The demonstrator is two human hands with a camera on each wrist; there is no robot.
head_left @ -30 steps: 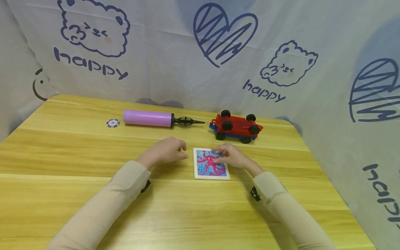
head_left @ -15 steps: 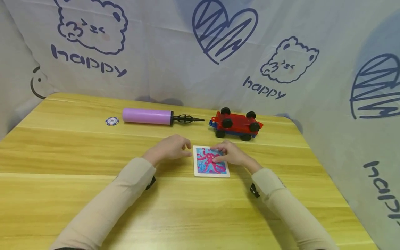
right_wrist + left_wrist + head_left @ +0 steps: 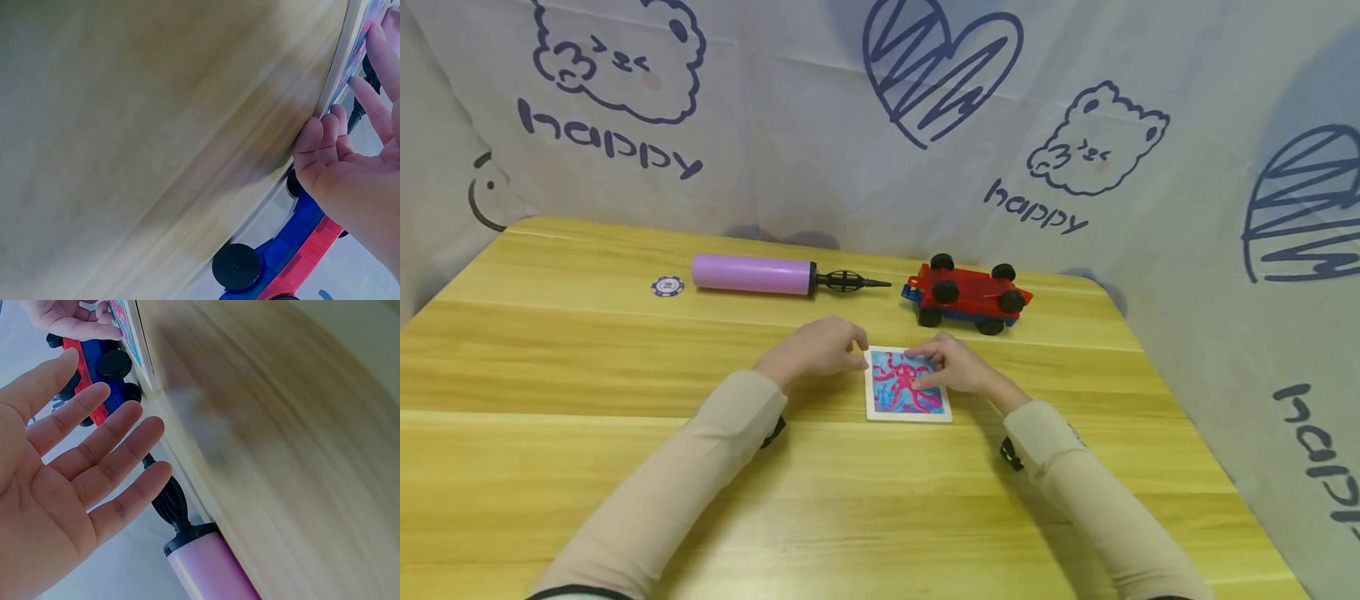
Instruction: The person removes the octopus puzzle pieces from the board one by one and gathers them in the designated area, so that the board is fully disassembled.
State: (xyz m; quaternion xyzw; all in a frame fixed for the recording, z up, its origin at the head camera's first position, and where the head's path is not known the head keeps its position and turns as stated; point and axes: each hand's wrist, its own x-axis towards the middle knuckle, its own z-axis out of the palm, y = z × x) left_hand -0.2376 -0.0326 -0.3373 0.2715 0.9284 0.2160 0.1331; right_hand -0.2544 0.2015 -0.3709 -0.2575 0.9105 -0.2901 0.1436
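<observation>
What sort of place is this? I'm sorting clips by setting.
Probably a makeshift indoor play or recording corner: a wooden table with toys, a toy car, a picture card, a balloon pump, hemmed in by a printed cloth backdrop.

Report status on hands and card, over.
Right hand fingers resting on the octopus card, flat on table. Left hand open at card's left edge. Toy car behind card, apart from it.

Perhaps home play table, cartoon backdrop
</observation>
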